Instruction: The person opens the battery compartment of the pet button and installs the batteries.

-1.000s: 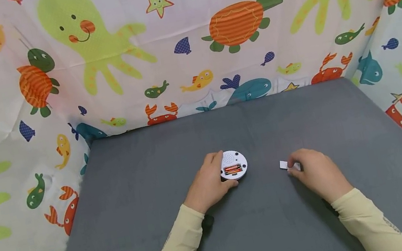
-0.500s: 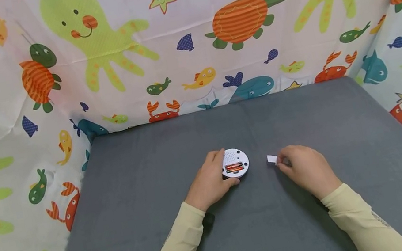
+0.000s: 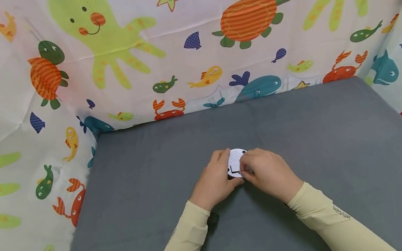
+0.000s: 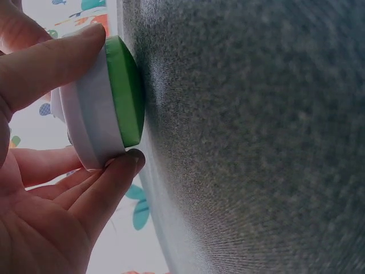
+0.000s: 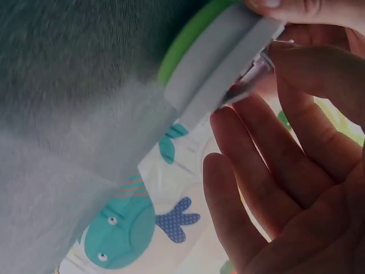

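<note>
A round white battery device (image 3: pixel 236 154) with speaker holes lies underside up on the grey table. My left hand (image 3: pixel 213 183) grips its left edge, thumb on the near side and fingers on the far side. In the left wrist view the device (image 4: pixel 94 114) shows a green face turned to the tabletop. My right hand (image 3: pixel 271 175) pinches a small white battery cover (image 3: pixel 235 167) over the battery compartment. The right wrist view shows the cover (image 5: pixel 251 85) tilted against the device's white underside. The batteries are mostly hidden by cover and fingers.
The grey tabletop (image 3: pixel 144 171) reaches back to a curtain (image 3: pixel 172 54) printed with sea animals, which also runs along the left and right sides. A small black object (image 3: pixel 212 221) shows under the left wrist.
My right hand has lifted the battery cover off the table and carried it left onto the device. My left hand has kept its grip. The head view has shifted slightly.
</note>
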